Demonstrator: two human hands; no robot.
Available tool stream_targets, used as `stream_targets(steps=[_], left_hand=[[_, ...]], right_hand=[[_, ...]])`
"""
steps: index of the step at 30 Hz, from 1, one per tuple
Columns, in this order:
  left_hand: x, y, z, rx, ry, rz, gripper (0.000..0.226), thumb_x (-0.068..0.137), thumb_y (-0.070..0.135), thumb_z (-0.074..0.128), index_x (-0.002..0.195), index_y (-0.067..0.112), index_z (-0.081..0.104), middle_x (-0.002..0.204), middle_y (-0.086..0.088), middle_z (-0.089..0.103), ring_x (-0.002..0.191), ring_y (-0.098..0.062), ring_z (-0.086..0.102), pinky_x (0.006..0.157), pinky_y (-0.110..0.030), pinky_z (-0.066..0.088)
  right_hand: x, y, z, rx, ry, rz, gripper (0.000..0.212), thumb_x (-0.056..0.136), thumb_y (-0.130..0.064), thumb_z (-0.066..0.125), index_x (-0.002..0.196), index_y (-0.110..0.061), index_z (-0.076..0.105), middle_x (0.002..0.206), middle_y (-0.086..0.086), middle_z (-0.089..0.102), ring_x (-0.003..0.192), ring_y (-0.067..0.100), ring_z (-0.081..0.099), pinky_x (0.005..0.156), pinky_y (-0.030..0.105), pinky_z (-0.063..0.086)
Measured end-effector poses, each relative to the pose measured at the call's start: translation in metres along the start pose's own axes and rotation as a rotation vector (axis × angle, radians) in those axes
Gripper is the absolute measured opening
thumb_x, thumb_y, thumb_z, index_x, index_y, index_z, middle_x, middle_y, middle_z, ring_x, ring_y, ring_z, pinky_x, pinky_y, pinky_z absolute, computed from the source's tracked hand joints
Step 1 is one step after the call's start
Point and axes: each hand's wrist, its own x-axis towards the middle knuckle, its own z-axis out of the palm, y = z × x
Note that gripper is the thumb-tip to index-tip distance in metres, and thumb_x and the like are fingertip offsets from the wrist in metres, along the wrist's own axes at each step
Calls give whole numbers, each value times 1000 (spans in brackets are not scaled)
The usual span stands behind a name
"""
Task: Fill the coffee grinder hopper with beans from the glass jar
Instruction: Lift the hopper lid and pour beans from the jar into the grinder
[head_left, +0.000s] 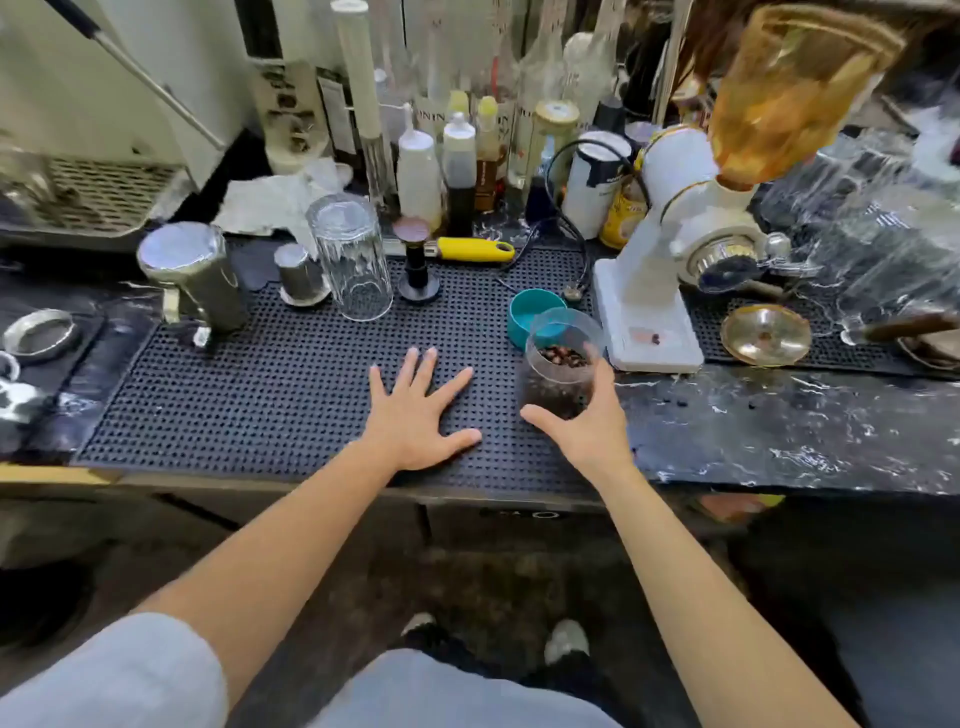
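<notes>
I'm seeing a clear glass jar (563, 364), a matt studded rubber mat (270, 384), a glossy white grinder (660, 249) with translucent amber hopper (789, 93), and a polished black marble counter (779, 431).

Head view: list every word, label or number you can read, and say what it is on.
"NIN", cut off: label of a clear syrup bottle in the back row.
White can, yellow tin, dark bottle: print too blurred to read.
Glass jar, by the right hand, and grinder: no text shows.
Cabinet front below the counter: pale marks, unreadable.
</notes>
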Motion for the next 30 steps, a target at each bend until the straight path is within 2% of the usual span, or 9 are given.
stream_targets(steps=[6,12,15,17,19,21,23,26,30], left_hand=[[-3,3,3,70,43,-13,77,71,84,1,138,51,-16,157,-6,-12,140,-27,-17,103,-70,-7],[14,12,-22,78,-218,-32,86,74,81,26,143,42,-7,156,-14,-12,140,-37,-12,104,-71,11],[30,26,-55,137,-427,-71,95,71,82,38,145,37,-1,155,-19,1,139,-41,4,103,-64,25],[43,40,-87,147,-495,-82,103,61,92,30,145,34,13,152,-15,25,135,-34,28,103,-54,33],[57,56,-120,114,-427,-26,115,45,101,16,137,33,35,139,-6,48,121,-26,47,94,-41,42],[72,76,-150,73,-260,39,118,38,102,13,129,33,42,126,-2,58,109,-22,56,79,-35,45],[91,101,-176,-54,-145,92,121,42,101,23,141,32,28,136,-5,51,116,-24,52,86,-35,46],[119,149,-209,-447,8,207,114,55,88,49,146,36,6,152,-4,29,134,-25,32,105,-38,31],[144,206,-228,-981,228,353,91,64,55,77,135,43,21,143,-2,41,129,-13,38,105,-32,30]], right_hand=[[-3,-10,11,36,169,24,85,53,-56,78,125,-52,33,128,-19,50,117,2,46,96,26,40],[-7,-23,-20,84,324,-45,77,47,-58,81,110,-63,38,112,-34,53,105,-9,50,86,16,41],[-5,-33,-71,96,425,-91,82,46,-56,82,119,-48,46,115,-18,59,108,4,54,91,29,46],[-2,-45,-117,93,481,-174,73,45,-54,81,111,-50,49,109,-16,62,100,-1,57,84,21,47],[6,-56,-162,62,511,-254,67,46,-50,80,104,-56,49,103,-20,62,94,-6,57,74,12,45],[16,-65,-203,15,527,-302,68,48,-51,81,107,-53,47,104,-17,62,95,-2,58,75,17,45],[31,-69,-239,-30,545,-342,71,50,-51,81,111,-47,47,107,-12,61,98,9,58,80,29,47],[63,-77,-283,-97,530,-408,76,52,-54,80,118,-39,45,110,-5,60,101,17,56,83,39,49],[105,-94,-318,-213,497,-511,78,51,-59,75,118,-36,43,105,-6,56,94,15,54,78,38,49]])
